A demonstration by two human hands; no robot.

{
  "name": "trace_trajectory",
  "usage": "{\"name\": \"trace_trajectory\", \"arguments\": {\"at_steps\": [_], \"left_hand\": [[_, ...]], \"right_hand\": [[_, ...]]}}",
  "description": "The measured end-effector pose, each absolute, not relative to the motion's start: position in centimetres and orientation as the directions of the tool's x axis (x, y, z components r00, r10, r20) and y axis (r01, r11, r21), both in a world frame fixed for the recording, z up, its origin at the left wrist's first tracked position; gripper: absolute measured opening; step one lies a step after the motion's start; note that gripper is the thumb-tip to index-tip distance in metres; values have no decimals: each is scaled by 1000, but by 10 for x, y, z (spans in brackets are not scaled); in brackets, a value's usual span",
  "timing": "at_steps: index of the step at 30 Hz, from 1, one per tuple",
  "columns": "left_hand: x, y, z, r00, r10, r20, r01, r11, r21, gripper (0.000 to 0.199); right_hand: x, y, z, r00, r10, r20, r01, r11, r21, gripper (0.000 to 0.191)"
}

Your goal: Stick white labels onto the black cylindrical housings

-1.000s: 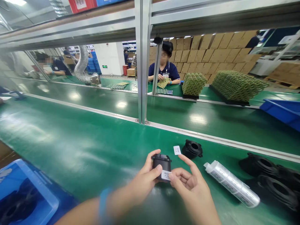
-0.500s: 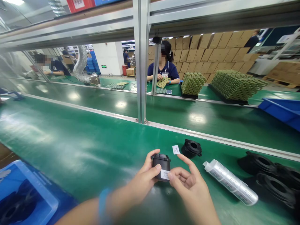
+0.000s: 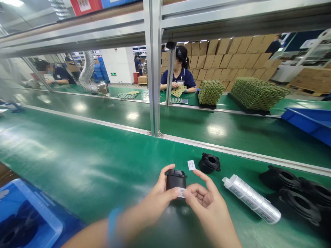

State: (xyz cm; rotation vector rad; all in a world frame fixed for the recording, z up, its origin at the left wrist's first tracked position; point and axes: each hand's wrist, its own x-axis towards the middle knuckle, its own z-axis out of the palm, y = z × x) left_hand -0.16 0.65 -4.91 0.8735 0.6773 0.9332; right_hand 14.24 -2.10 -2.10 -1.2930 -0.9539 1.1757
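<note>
My left hand point(image 3: 158, 197) is closed around a short black plastic housing point(image 3: 176, 179) with a flanged top, held upright above the green bench. A white printed label point(image 3: 182, 193) lies against the front of its wall, and my left thumb presses on the label's left part. At the label's right end is the thumb of my right hand point(image 3: 209, 201), with the other fingers curled behind it. My right index finger stretches out, a second white label point(image 3: 191, 165) on its tip. Just beyond that finger, another black flanged housing point(image 3: 209, 163) stands on the bench.
A roll of labels point(image 3: 252, 199) lies right of my hands, beside several black housings point(image 3: 300, 205). At lower left is a blue bin point(image 3: 55, 224) with black parts. A metal post point(image 3: 154, 86) rises ahead; a co-worker point(image 3: 178, 75) sits beyond, near stacked green lattice pieces point(image 3: 210, 92).
My left thumb has moved down and right onto the label, covering part of it. The view has shifted slightly; the label on my right index finger stays there.
</note>
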Motion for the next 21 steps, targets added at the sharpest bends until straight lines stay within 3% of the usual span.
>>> {"name": "trace_trajectory", "arguments": {"at_steps": [3,7,9,13,17,21], "left_hand": [[2,8,-47,383,914,-136,-426,305,852,65],[5,13,-42,280,945,-171,-553,305,776,58],[3,15,-41,250,952,-175,-574,292,765,53],[-1,16,-39,234,949,-212,-528,307,792,54],[1,15,-37,316,931,-185,-520,333,787,80],[3,17,-41,356,929,-98,-605,309,733,65]], "right_hand": [[146,-21,-22,215,975,-60,-7,-60,-998,67],[160,-19,-27,309,946,95,305,-4,-952,57],[166,-16,-33,301,945,131,379,7,-925,56],[169,-12,-42,232,964,131,382,33,-923,52],[164,-12,-44,212,962,172,406,73,-911,47],[163,-14,-43,231,947,224,405,116,-907,42]]}}
